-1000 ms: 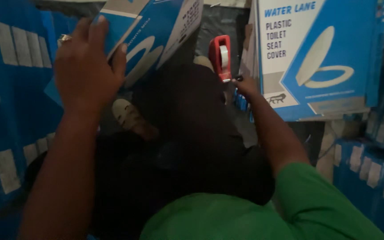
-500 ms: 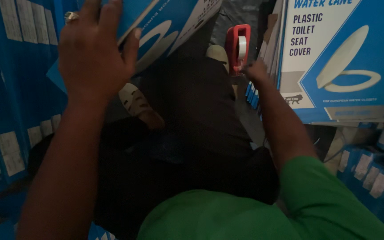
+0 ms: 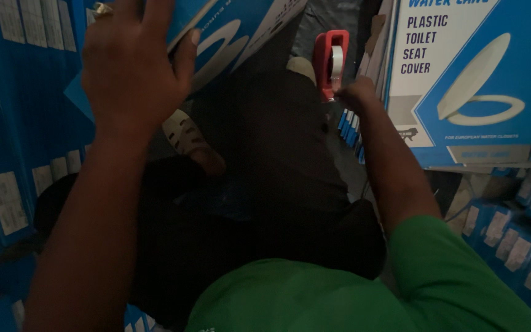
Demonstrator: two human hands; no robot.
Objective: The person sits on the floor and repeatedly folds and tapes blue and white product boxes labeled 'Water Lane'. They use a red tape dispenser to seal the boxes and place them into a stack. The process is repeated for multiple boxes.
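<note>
My left hand [image 3: 131,64], a ring on one finger, lies flat on a tilted blue-and-white cardboard box [image 3: 232,27] at the upper left, fingers spread over its top edge. My right hand [image 3: 354,95] grips the handle of a red tape dispenser [image 3: 330,61] with a white tape roll, held upright near the top centre beside a large blue-and-white box [image 3: 468,80] printed with a toilet seat picture. My green sleeve [image 3: 456,270] and dark trousers [image 3: 278,160] fill the lower middle.
Blue boxes are stacked along the left wall [image 3: 16,135] and at the lower right [image 3: 517,240]. A sandalled foot [image 3: 188,138] rests on the floor below the tilted box. The gap between the stacks is narrow and dark.
The view has shifted, so both hands sit higher and larger in frame. My left hand stays pressed on the tilted box; the right keeps the tape dispenser, now a little further right.
</note>
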